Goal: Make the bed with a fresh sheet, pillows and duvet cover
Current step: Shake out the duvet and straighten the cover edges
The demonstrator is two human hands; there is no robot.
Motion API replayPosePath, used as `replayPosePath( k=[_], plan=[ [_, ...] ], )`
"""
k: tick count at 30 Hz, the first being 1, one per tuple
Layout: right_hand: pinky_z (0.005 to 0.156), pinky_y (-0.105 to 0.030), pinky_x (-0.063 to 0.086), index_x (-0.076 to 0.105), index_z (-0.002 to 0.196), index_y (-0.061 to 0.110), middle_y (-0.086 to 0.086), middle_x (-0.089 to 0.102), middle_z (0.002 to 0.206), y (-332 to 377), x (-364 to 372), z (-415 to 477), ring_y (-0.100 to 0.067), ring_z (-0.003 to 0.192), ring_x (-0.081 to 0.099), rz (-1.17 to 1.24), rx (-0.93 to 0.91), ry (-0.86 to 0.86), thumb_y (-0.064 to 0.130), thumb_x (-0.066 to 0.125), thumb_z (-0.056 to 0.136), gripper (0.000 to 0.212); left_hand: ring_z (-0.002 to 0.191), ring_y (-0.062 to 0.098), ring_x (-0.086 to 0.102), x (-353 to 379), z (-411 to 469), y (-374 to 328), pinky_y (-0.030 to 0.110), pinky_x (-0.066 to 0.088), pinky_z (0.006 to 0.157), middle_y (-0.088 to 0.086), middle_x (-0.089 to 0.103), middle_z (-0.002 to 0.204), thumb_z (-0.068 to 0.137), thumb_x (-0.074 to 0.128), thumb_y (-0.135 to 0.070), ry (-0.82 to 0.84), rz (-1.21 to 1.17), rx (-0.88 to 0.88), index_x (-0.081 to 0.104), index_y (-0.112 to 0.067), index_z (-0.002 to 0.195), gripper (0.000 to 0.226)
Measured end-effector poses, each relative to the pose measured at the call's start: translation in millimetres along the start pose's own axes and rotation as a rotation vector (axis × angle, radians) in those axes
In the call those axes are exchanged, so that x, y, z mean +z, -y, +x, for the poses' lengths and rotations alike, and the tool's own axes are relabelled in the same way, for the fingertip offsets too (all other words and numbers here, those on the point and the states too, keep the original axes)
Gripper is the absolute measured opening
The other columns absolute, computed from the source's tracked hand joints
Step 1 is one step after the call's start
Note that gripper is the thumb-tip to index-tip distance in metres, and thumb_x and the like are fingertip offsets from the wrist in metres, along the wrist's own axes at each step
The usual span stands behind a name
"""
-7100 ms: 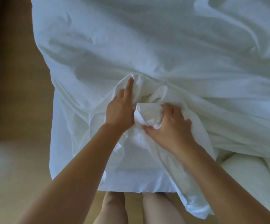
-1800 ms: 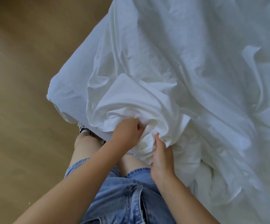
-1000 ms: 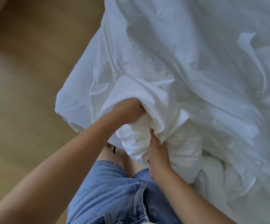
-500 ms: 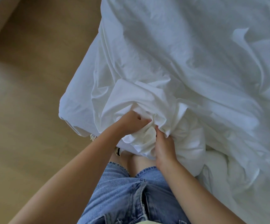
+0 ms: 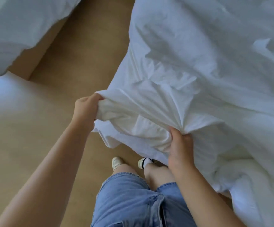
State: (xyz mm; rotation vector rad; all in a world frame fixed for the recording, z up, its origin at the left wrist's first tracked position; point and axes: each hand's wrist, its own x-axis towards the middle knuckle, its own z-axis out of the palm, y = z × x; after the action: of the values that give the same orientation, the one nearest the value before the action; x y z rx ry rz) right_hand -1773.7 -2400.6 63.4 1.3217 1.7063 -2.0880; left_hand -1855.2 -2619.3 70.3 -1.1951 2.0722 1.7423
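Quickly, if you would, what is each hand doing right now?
Left hand: closed, gripping the duvet cover.
Right hand: closed, pinching its bunched fabric.

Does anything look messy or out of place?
The white duvet cover is creased and bunched where the left hand and right hand grip it, one flap drooping over the wooden floor. Nothing torn or spilled.

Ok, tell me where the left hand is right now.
In the head view, left of centre, the left hand grips a bunched edge of the white cover above the wooden floor, apart from the right hand.
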Motion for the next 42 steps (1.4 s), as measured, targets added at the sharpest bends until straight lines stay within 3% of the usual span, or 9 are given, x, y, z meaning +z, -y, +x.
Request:
replayPosePath(
  k=[5,9,16,20,26,31,34,37,42],
  plan=[
    [0.071,-0.033,0.051,0.063,0.103,0.002,-0.013,0.065,0.096,-67.6,1.4,-30.0,-0.024,0.080,0.063,0.253,0.377,-0.022,-0.001,0.044,0.087,0.025,0.052,0.014,0.026,-106.4,-27.8,117.4,0.028,0.019,0.050,-0.001,0.030,0.055,0.071,0.060,-0.029,-0.004,0.284,0.092,0.044,-0.007,0.054,0.032],
    [0.076,-0.029,0.048,0.064,0.100,0.010,-0.006,0.066,0.095,-109.8,3.2,-48.9,-0.021,0.090,0.060,0.129,0.316,0.084,0.002,0.047,0.088,0.023,0.043,0.013,0.024,-129.8,-52.3,181.7,0.030,0.018,0.046,-0.005,0.025,0.041,0.086,0.058,-0.024,0.091,0.706,0.246,0.025,-0.018,0.049,0.050],
    [0.102,-0.041,0.043,0.055,0.129,0.021,0.002,0.064,0.124,-100.9,30.8,-38.5,-0.017,0.116,0.059,-0.085,0.254,0.221,0.046,0.068,0.071,0.064,0.045,0.014,0.022,-113.6,-40.5,178.8,0.029,0.018,0.048,-0.003,0.024,0.044,0.083,0.060,-0.015,0.178,0.467,0.324,0.027,-0.014,0.048,0.048],
    [0.100,-0.042,0.046,0.057,0.127,0.016,-0.003,0.066,0.121,-122.5,30.0,-40.9,-0.019,0.110,0.062,0.030,0.191,-0.019,0.029,0.062,0.090,0.039,0.047,0.017,0.020,-119.2,-20.3,165.3,0.029,0.017,0.050,-0.001,0.022,0.045,0.078,0.057,-0.019,0.143,0.437,0.326,0.025,-0.014,0.047,0.045],
    [0.074,-0.028,0.057,0.049,0.135,0.015,-0.007,0.057,0.132,-139.8,-51.3,-52.7,-0.019,0.109,0.059,0.102,0.283,-0.117,0.011,0.054,0.091,0.044,0.052,0.017,0.019,-153.9,-1.1,184.3,0.030,0.017,0.052,-0.001,0.020,0.052,0.064,0.048,-0.029,0.248,0.456,0.244,0.023,-0.018,0.051,0.030],
    [0.080,-0.037,0.049,0.054,0.116,0.025,0.004,0.055,0.123,-135.0,-19.2,-65.9,-0.015,0.092,0.056,-0.894,0.450,0.056,0.041,0.055,0.091,0.030,0.045,0.015,0.023,-169.5,-15.7,241.4,0.027,0.016,0.047,-0.006,0.025,0.043,0.084,0.056,-0.026,0.296,0.731,0.162,0.024,-0.017,0.052,0.046],
    [0.069,-0.023,0.043,0.058,0.103,0.024,0.011,0.060,0.100,-131.0,37.7,-76.1,-0.009,0.087,0.056,-1.311,-0.143,0.274,0.046,0.057,0.085,0.029,0.047,0.018,0.031,-156.9,-18.0,251.6,0.029,0.020,0.049,-0.002,0.035,0.047,0.089,0.051,-0.024,0.223,0.833,0.198,0.028,-0.015,0.054,0.043],
    [0.079,-0.034,0.040,0.056,0.119,0.014,-0.003,0.056,0.118,-139.0,103.2,-65.2,-0.025,0.108,0.049,-1.511,-0.771,0.394,0.042,0.061,0.084,0.045,0.058,0.022,0.041,-138.2,-13.9,254.9,0.032,0.025,0.067,-0.002,0.039,0.054,0.091,0.043,-0.024,0.175,0.991,0.220,0.030,-0.016,0.056,0.039],
    [0.078,-0.031,0.028,0.058,0.110,0.014,-0.003,0.054,0.115,-161.4,132.6,-24.4,-0.025,0.109,0.046,-2.144,-0.843,0.659,0.028,0.038,0.100,0.026,0.072,0.024,0.046,-122.8,0.6,259.0,0.033,0.025,0.075,0.003,0.056,0.079,0.094,0.040,-0.025,0.093,1.080,0.194,0.049,-0.013,0.076,0.023]
  ],
)
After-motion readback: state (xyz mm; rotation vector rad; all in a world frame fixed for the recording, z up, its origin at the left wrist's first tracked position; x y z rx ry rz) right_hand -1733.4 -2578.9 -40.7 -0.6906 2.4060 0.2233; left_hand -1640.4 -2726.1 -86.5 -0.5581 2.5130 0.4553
